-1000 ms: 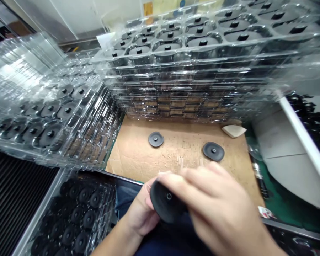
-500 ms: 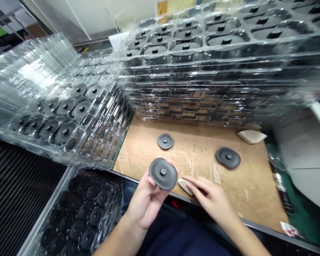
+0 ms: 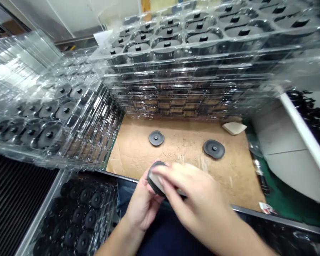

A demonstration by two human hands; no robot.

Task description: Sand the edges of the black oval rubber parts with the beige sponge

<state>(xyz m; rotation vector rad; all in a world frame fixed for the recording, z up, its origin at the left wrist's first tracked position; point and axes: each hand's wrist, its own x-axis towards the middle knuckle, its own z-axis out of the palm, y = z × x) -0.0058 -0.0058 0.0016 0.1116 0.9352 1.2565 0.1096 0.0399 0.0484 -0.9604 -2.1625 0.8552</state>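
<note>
My left hand [image 3: 142, 208] holds a black round disc [image 3: 152, 176] from below, at the near edge of the cardboard sheet [image 3: 181, 156]. My right hand [image 3: 194, 202] lies over the disc and presses a pale wedge-shaped pad [image 3: 156, 182] against its face; the fingers are blurred. Two more black discs rest flat on the cardboard, one [image 3: 156, 138] at the back left, another [image 3: 214, 149] to the right. A second pale wedge [image 3: 233, 128] sits at the cardboard's far right corner.
Tall stacks of clear plastic trays with black discs stand behind [image 3: 192, 64] and to the left [image 3: 42, 110]. A tray of discs [image 3: 77, 217] sits low at the left by my knee. A green mat [image 3: 285, 209] and white surface [image 3: 293, 156] are at the right.
My right hand came off the cardboard with the pale wedge and moved left onto the disc, which my left hand still holds. The disc's face is now mostly covered.
</note>
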